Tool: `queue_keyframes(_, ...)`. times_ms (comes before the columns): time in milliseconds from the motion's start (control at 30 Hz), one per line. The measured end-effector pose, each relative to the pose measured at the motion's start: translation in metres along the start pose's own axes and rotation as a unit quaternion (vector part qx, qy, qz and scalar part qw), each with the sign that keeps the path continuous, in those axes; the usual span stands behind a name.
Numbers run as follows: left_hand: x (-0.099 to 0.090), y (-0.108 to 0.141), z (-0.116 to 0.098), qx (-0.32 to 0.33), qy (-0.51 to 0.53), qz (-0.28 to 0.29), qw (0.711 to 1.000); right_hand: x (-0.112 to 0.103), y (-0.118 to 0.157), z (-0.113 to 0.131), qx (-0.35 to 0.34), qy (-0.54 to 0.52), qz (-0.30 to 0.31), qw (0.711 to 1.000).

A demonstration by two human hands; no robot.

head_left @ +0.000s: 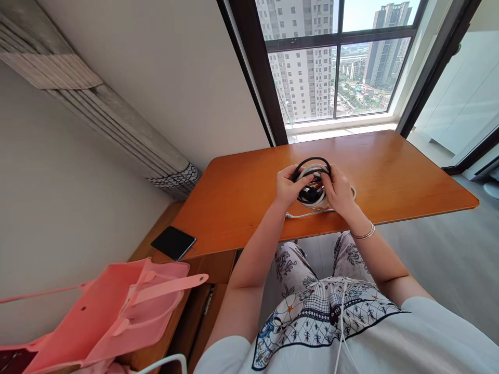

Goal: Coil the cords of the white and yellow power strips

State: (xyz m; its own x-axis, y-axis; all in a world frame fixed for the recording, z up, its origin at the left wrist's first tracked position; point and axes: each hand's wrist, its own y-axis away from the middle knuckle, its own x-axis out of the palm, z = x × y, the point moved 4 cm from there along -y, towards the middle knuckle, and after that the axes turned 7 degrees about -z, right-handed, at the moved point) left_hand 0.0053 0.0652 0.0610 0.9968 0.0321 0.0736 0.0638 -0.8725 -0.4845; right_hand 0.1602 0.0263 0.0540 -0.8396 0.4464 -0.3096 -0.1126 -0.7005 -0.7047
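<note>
- A grey curtain (pixel 128 124) is hanging along the wall at far left, with a patterned band showing near its lower end.
- Below it, a pink bag (pixel 101 306) is standing open, its strap (pixel 171 289) sticking out toward the table.
- A dark, flat tablet-like device (pixel 173 242) is lying just beyond the bag, at the left front corner of the orange-brown table (pixel 234 202).
- The left hand (pixel 287 185) is gripping the left side of a cable bundle (pixel 311 195), its thumb pressing across the front of the loops.
- The bundle, black and white loops gathered together, is sitting between the two hands, over the front part of the table; a black piece is showing low in its middle.
- From it, a white cable (pixel 302 215) is trailing beneath the hands, its end pointing left, and another white loop is bulging out past the right hand.
- The right hand (pixel 338 192) is gripping the bundle's right side, fingers curling behind it; a bracelet (pixel 364 232) is circling that wrist.
- Behind the table, a dark-framed window (pixel 339 39) is showing tall buildings.
- Grey flooring (pixel 421 244) is stretching away at right.
</note>
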Motion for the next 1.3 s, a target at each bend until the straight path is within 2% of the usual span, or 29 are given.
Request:
queue_keyframes(100, 0.0, 0.001, 0.003, -0.017, 0.04, 0.024, 0.999, 0.002, -0.001, -0.002, 0.003, -0.049, 0.002, 0.999)
queue_keyframes(200, 0.0, 0.002, 0.006, -0.034, 0.051, 0.075, 0.995, 0.007, 0.0, -0.005, -0.009, -0.118, -0.008, 0.993)
queue_keyframes(300, 0.0, 0.002, 0.008, -0.042, 0.053, 0.107, 0.992, 0.005, 0.003, -0.006, -0.052, -0.129, -0.072, 0.988)
queue_keyframes(400, 0.001, 0.0, 0.008, -0.04, 0.053, 0.092, 0.994, -0.002, 0.006, -0.002, -0.123, -0.066, -0.126, 0.982)
queue_keyframes(600, 0.001, -0.004, 0.004, -0.031, 0.044, 0.056, 0.997, -0.011, 0.006, 0.005, -0.183, 0.029, -0.035, 0.982)
queue_keyframes(733, 0.003, -0.007, -0.001, -0.024, 0.037, 0.054, 0.998, -0.014, 0.0, 0.01, -0.192, 0.067, -0.05, 0.978)
queue_keyframes(833, 0.005, -0.01, -0.005, -0.024, 0.035, 0.052, 0.998, -0.013, -0.006, 0.014, -0.211, 0.084, -0.026, 0.974)
queue_keyframes(933, 0.009, -0.016, -0.008, -0.043, 0.042, 0.081, 0.995, -0.013, -0.009, 0.021, -0.237, 0.083, -0.019, 0.968)
queue_keyframes(1033, 0.014, -0.022, -0.005, -0.059, 0.032, 0.119, 0.991, -0.016, -0.012, 0.028, -0.246, 0.08, -0.047, 0.965)
queue_keyframes(1100, 0.015, -0.026, -0.005, -0.027, 0.022, 0.1, 0.994, -0.016, -0.015, 0.03, -0.238, 0.087, -0.062, 0.966)
queue_keyframes(1200, 0.014, -0.027, -0.012, 0.101, 0.041, 0.04, 0.993, -0.017, -0.022, 0.029, -0.218, 0.09, -0.062, 0.97)
queue_keyframes(1233, 0.015, -0.025, -0.015, 0.145, 0.045, 0.049, 0.987, -0.018, -0.024, 0.029, -0.209, 0.088, -0.06, 0.972)
queue_keyframes(1300, 0.02, -0.019, -0.02, 0.212, 0.018, 0.104, 0.972, -0.02, -0.029, 0.027, -0.19, 0.083, -0.051, 0.977)
